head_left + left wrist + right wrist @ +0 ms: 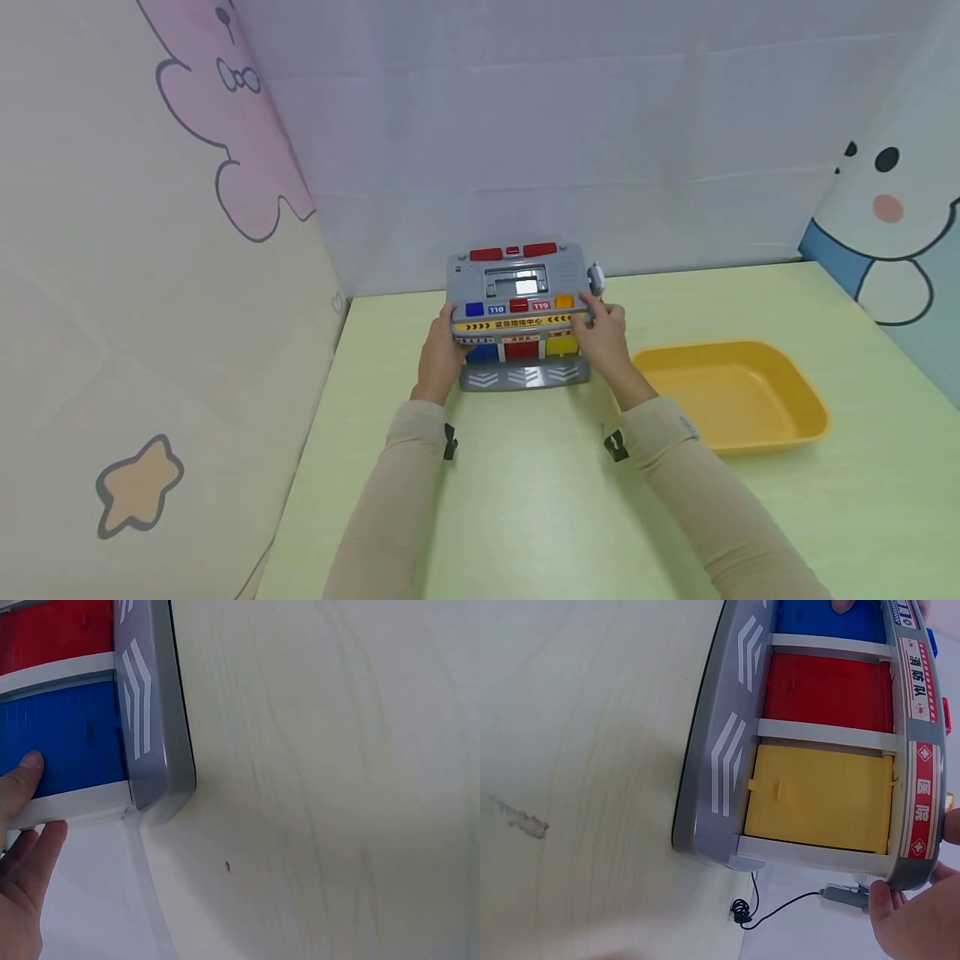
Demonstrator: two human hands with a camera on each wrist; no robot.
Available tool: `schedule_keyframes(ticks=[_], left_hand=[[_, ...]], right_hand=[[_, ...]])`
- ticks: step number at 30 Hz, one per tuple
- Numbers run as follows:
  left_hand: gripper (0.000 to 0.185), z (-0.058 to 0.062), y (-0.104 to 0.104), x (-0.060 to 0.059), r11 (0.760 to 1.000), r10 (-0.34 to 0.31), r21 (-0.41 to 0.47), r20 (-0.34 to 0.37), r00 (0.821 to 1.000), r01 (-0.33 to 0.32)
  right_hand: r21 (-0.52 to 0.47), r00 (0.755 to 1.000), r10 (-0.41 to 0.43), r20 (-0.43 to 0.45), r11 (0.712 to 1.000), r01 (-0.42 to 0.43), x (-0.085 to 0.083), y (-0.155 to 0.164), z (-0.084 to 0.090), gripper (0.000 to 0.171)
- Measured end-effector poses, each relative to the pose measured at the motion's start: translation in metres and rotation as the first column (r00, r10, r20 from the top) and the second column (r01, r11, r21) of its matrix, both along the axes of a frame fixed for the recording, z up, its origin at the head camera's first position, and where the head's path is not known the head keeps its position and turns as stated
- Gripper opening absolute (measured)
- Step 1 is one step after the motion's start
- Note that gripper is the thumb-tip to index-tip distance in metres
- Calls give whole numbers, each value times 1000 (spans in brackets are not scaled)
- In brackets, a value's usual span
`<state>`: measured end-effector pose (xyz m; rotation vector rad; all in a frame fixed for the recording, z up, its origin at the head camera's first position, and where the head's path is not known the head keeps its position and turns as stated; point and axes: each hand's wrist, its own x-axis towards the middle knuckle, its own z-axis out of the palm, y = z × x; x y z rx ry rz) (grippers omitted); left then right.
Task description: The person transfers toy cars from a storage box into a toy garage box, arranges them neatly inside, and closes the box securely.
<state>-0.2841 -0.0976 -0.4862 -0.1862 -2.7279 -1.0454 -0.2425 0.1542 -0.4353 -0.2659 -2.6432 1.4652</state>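
Note:
A grey toy emergency station [468, 279] stands at the back of the table, with red lights on top and coloured buttons along its front edge. Below are a blue door [67, 739], a red door [829, 691] and a yellow door [817, 799], all closed, above a grey ramp with white chevrons. My left hand [440, 358] grips the station's left side, its thumb on the blue door and its fingers round the side wall. With my right hand [606, 337] I hold the top right corner, beside the yellow button [564, 301].
To the right sits a yellow tray [731, 404], near my right forearm. A grey handset [845, 898] with a coiled black cord [741, 911] hangs at the station's right side. The white curtain [525, 133] rises just behind the table's back edge.

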Motion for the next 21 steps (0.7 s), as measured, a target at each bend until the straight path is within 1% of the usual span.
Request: schedule_keyframes(ticks=[7,11,17,21], left_hand=[[75,-2,-2,2,996,-17,84,11,1000,17],[76,-2,-3,3,992,-30,127,40,999,25],[78,-1,-5,4,991,-19,132,76,997,9],[79,1,-5,6,993,-7,117,95,995,-4]], right_hand=[[10,999,16,-30,1000,-16,-3,2,-3,50],[5,999,21,-41,1000,-21,-2,3,-2,50],[-14,999,27,-47,1000,-28,1,4,0,51],[-9,998,32,-59,999,-33,2,5,1,51]])
